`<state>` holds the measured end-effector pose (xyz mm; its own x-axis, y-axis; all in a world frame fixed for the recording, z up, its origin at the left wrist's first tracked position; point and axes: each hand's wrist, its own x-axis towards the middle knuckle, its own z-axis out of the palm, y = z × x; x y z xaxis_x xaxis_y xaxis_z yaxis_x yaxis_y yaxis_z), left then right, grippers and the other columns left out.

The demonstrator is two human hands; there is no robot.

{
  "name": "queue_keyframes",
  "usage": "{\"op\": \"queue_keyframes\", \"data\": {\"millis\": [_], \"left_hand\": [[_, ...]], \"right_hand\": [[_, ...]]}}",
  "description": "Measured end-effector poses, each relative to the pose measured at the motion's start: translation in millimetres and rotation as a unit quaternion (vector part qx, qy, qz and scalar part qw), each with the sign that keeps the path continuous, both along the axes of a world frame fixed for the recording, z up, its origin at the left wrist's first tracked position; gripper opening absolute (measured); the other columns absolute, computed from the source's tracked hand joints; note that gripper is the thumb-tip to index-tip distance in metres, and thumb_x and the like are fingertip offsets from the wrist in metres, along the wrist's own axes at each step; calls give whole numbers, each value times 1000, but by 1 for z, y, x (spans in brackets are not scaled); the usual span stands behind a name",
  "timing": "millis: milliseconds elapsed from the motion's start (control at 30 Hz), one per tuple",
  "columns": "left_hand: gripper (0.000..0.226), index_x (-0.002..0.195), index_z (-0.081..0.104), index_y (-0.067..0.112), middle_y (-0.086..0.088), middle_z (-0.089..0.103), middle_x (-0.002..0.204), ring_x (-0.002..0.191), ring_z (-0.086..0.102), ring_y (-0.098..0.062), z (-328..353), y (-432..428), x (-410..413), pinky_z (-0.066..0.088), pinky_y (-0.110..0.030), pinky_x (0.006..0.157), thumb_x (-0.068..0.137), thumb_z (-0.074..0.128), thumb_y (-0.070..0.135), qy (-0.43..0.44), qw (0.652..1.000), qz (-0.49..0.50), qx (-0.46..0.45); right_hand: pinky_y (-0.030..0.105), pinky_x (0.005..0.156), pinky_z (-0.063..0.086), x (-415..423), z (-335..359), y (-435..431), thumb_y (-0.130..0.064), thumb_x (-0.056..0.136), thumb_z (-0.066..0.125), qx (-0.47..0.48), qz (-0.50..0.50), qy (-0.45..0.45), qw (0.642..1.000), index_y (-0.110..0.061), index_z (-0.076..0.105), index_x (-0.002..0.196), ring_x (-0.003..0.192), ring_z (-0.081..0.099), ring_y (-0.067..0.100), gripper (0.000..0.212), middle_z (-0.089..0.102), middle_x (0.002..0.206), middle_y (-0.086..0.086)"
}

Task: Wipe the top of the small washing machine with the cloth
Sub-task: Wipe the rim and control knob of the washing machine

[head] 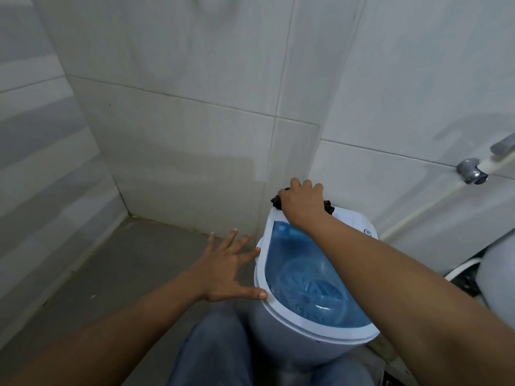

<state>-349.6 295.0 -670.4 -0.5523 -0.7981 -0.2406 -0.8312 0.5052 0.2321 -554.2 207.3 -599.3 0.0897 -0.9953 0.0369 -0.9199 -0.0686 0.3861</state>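
Cloth (275,202): bunched in my right hand (302,203), at washing machine's (261,277) 12 o'clock edge.
Left hand (225,271): fingers wide, touching 9 o'clock rim.
Tip: press flat, sweep toward 6 o'clock.

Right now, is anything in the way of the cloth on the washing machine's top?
Nothing visible. The right hand holds the cloth on the washing machine's far edge; the left hand only touches the left rim.
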Motion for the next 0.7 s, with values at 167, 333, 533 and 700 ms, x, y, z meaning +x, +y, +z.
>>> {"op": "queue_keyframes", "data": {"millis": [167, 333, 533, 700], "left_hand": [[115, 158, 6, 41, 5, -8, 168, 151, -23, -20, -4, -2, 1, -13, -66, 116, 64, 31, 102, 12, 1000, -5, -7], [117, 159, 6, 40, 6, -7, 168, 151, -23, -19, -7, -3, 2, -12, -65, 116, 63, 29, 104, 7, 1000, -7, -9], [118, 159, 4, 40, 4, -8, 168, 151, -24, -21, -4, -1, 0, -13, -66, 116, 62, 28, 104, 0, 1000, 1, -2], [116, 158, 3, 41, 3, -9, 168, 151, -22, -24, 2, 0, -2, -11, -67, 116, 64, 30, 102, -12, 1000, 5, 6]], "right_hand": [[43, 78, 41, -24, 0, 5, -11, 90, 55, -6, 44, -135, 990, -31, 38, 142, 106, 48, 30, 59, 43, 125, 9], [49, 87, 39, -10, -21, 23, -12, 93, 48, 2, 150, -41, 988, -32, 43, 139, 112, 45, 31, 50, 42, 128, 9], [47, 90, 37, 2, -9, -7, -15, 91, 57, 16, 69, -23, 997, -27, 51, 132, 116, 43, 31, 44, 43, 129, 9], [37, 70, 35, -18, -3, -8, -15, 89, 58, -51, -10, -31, 998, -16, 51, 129, 98, 53, 29, 40, 49, 120, 11]]}}
